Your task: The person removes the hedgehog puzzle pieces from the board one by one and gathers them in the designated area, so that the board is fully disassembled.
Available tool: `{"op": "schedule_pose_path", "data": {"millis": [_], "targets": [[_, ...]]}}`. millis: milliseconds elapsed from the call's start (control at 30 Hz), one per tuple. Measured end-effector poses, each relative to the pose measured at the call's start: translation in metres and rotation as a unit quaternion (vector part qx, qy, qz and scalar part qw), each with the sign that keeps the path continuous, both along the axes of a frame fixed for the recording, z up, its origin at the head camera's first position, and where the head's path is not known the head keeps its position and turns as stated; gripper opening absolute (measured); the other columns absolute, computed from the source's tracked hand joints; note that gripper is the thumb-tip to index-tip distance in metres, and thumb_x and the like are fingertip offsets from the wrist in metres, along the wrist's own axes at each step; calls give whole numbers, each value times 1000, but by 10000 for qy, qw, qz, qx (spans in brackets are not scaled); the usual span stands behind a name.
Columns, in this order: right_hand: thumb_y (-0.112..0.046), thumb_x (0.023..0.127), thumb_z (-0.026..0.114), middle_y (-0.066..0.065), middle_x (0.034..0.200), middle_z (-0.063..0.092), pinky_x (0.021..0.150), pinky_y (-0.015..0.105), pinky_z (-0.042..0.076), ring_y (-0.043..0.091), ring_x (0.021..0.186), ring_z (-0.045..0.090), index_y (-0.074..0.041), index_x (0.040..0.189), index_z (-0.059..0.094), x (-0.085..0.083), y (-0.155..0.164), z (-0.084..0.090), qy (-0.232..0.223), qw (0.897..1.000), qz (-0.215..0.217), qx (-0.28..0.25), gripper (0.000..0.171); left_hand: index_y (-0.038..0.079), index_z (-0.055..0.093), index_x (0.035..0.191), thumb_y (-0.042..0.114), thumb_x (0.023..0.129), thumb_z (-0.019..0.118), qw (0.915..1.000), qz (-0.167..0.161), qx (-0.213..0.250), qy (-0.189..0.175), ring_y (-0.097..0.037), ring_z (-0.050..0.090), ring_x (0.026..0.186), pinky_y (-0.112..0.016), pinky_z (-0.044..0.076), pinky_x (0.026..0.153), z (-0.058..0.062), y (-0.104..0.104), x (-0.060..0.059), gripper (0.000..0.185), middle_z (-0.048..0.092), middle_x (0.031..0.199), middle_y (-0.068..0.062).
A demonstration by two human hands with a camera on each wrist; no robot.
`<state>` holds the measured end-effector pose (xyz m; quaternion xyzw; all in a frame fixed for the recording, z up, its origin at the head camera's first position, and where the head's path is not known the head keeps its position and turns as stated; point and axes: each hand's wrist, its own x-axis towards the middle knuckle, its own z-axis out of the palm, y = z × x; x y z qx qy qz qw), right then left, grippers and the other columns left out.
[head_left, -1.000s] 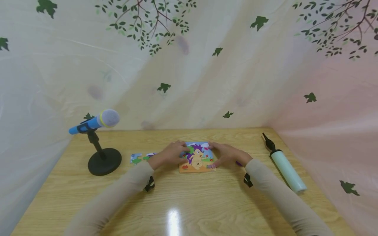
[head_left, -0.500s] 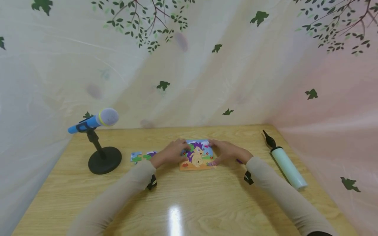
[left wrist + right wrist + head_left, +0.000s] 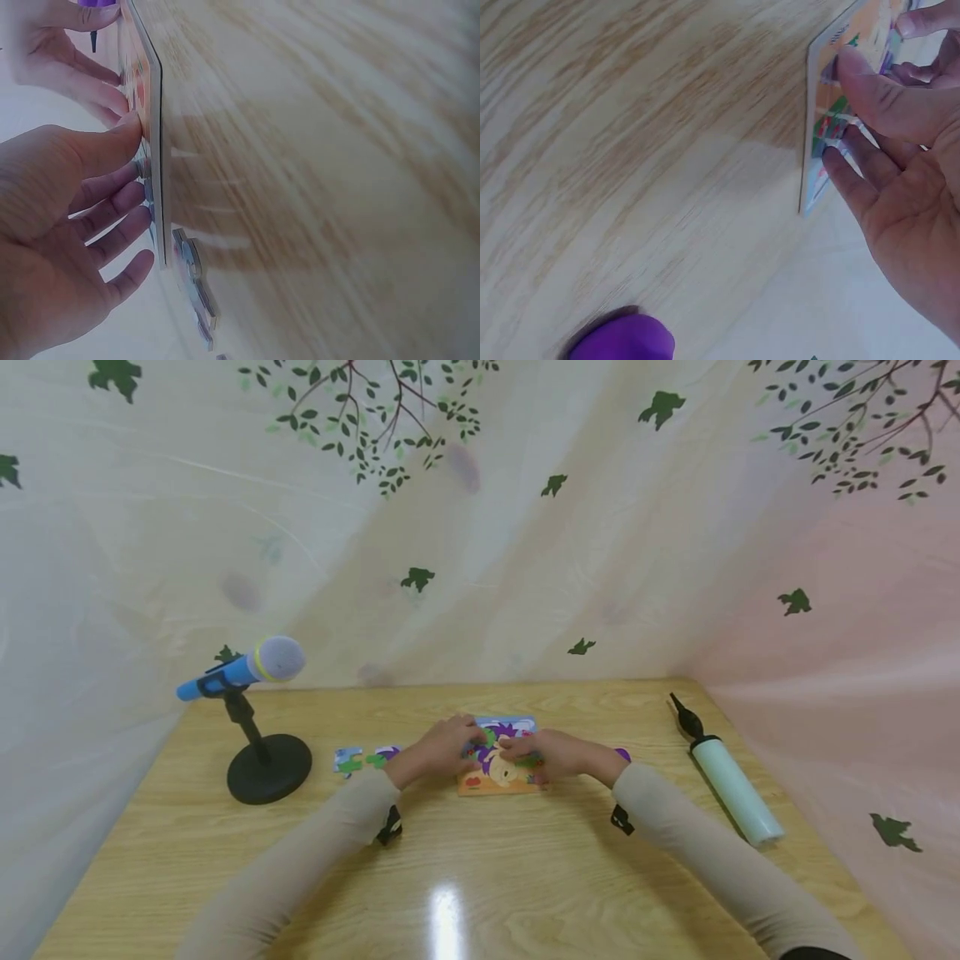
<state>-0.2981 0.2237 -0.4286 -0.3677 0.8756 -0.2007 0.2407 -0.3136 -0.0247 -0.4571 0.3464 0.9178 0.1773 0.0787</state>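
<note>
A square jigsaw puzzle (image 3: 498, 783) with a cartoon purple-spined hedgehog lies flat on the wooden table, in front of the person. Over its left side rests the left hand (image 3: 437, 748); in the left wrist view its thumb and relaxed fingers touch the picture (image 3: 144, 90) near the edge. The right hand (image 3: 558, 754) reaches across from the right side, its fingers spread on the hedgehog. Seen from the right wrist, thumb and fingertips press against the picture surface (image 3: 825, 94). Both hands cover parts of the puzzle.
Loose puzzle pieces (image 3: 348, 762) lie left of the puzzle, beside the left wrist. A rounded purple object (image 3: 622, 339) sits behind the right wrist. At the left stands a blue toy microphone (image 3: 240, 672) on a black stand (image 3: 268, 770); a pale green hand pump (image 3: 735, 789) lies at the right.
The right hand has moved left from the puzzle's right edge onto its middle, and more of the purple object shows. The left hand stays at the left side.
</note>
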Motion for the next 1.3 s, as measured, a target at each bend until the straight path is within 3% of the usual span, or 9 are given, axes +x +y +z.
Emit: {"op": "schedule_pose_path", "data": {"millis": [100,233,567,867,1100,1300], "targets": [[17,84,67,14,163,35,53,19,35,8,56,30,-4,149,49,0,1,-1,-64,10000,-20,-9,70,9,65,130,26,91,76,10000,-4,21,-48,-29,53,128,-50,40,114,-1,2,-1,44,60,133,-10],[16,83,69,13,163,34,53,19,32,7,53,20,-6,148,49,-1,1,-4,8,10000,-21,5,71,8,66,126,24,90,78,9997,2,181,-148,-30,54,125,-50,41,113,-2,2,-3,42,61,131,-11],[17,83,68,11,163,34,55,20,32,9,60,22,-9,147,52,0,-2,-5,72,9998,-184,51,71,5,64,125,22,89,78,9977,-50,425,-529,-30,56,121,-48,44,110,-1,-2,-11,42,61,125,-12],[17,83,68,12,163,35,53,20,31,9,56,21,-8,146,53,0,-1,-4,64,9996,-258,56,69,0,63,123,18,89,79,9955,-324,624,-631,-29,59,116,-44,48,106,0,-3,-15,42,63,120,-13],[18,84,67,13,163,34,53,20,34,9,55,21,-9,146,53,0,-1,-4,-34,9995,-307,-30,69,0,64,128,8,88,78,9908,-405,672,-1101,-30,61,121,-43,48,108,4,-8,-22,44,66,127,-13],[17,84,68,12,163,34,53,20,32,10,57,22,-8,147,52,0,-1,-4,-26,9995,-312,7,70,3,68,128,8,84,82,9887,-512,690,-1230,-24,61,110,-37,53,99,5,-11,-28,46,68,123,-11]]}}
